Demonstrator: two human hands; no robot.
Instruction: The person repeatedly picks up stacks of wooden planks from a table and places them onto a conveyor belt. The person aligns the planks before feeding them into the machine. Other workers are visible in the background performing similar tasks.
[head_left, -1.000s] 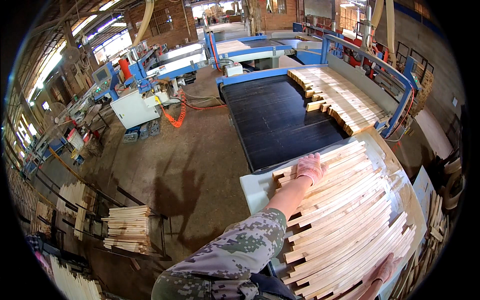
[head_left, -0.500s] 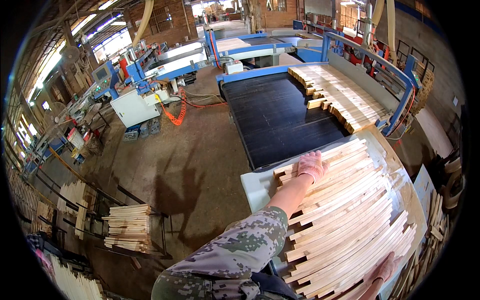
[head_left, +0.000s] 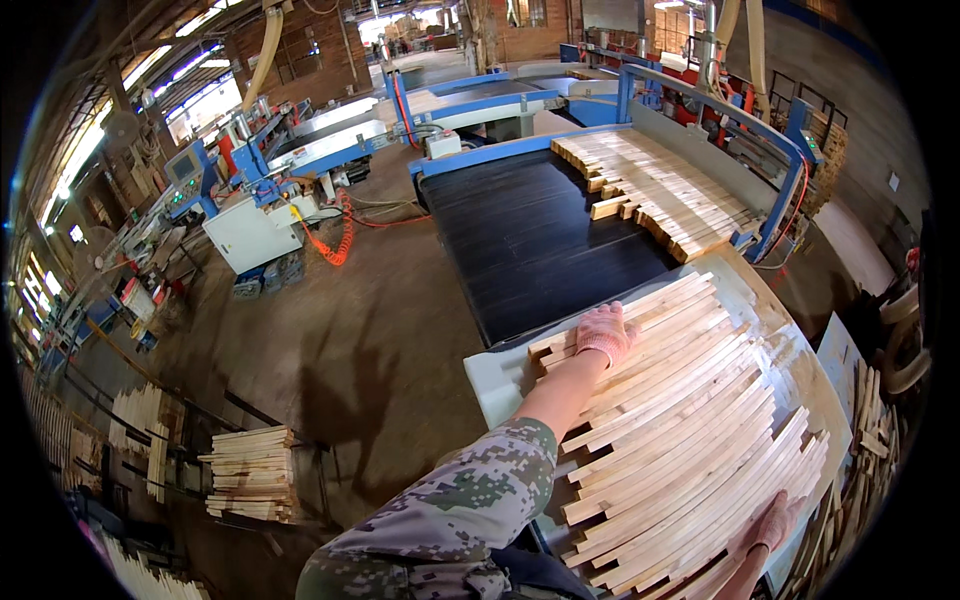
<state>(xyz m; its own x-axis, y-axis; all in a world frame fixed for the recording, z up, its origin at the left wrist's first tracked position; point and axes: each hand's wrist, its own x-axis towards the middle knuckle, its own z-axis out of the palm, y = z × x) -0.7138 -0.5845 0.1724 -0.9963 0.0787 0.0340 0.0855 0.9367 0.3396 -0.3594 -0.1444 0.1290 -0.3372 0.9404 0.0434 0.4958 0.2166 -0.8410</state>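
A wide row of pale wooden strips lies side by side on a light-coloured table, their ends uneven. My left hand, in a pinkish knit glove, is at the far side of the row, its fingers bent over the farthest strips. At the near right, my right hand, gloved alike, lies against the strips near their right ends with fingers stretched out. Beyond the table is a black conveyor belt. Another row of strips rests on its right part, with a few ends jutting out.
A blue machine frame spans the far right of the belt. At left stand a white cabinet and a coiled orange hose. Stacked strips sit on a rack at lower left. Loose wood pieces are heaped at right.
The whole view has shifted slightly, so the belt and table appear farther left. Both hands keep nearly the same places on the strips.
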